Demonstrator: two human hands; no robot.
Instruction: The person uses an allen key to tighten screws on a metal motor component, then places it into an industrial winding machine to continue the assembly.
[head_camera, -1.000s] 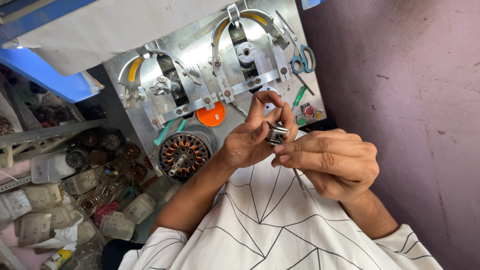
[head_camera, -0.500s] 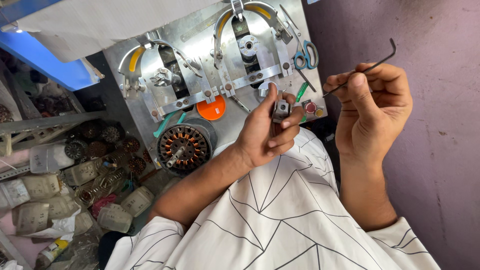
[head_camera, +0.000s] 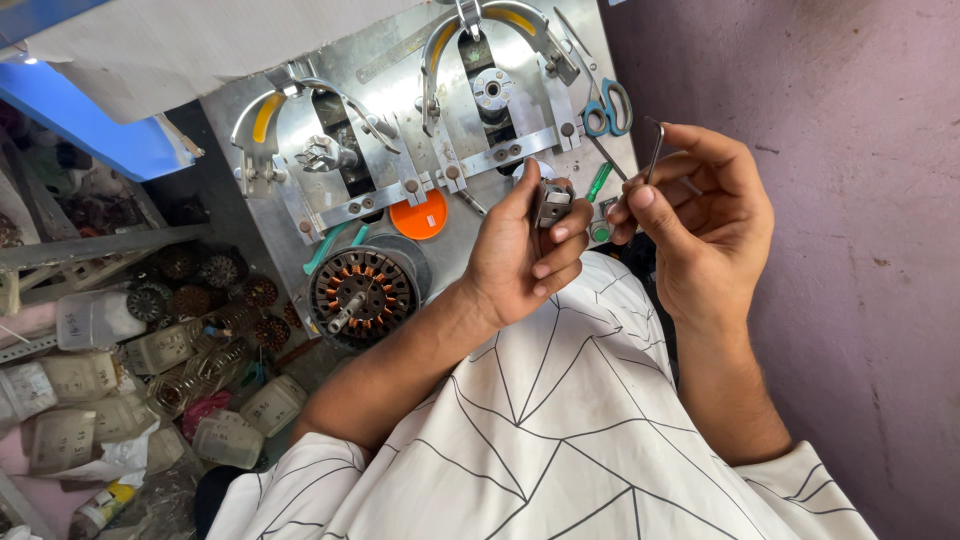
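Metal block part (head_camera: 552, 203) sits pinched in the left hand (head_camera: 525, 255). Right hand (head_camera: 700, 225), just beside it, pinches a bent hex key (head_camera: 655, 150).

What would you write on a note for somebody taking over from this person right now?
Left hand: fingers closed around a small grey metal part, held up in front of the metal jig plate.
Right hand: pinching a thin bent metal key, its tip clear of the part.
Nearby: wound stator below the plate, scissors hanging at its right edge.
Done: part and key both picked up.
Left: key not yet set into the part.
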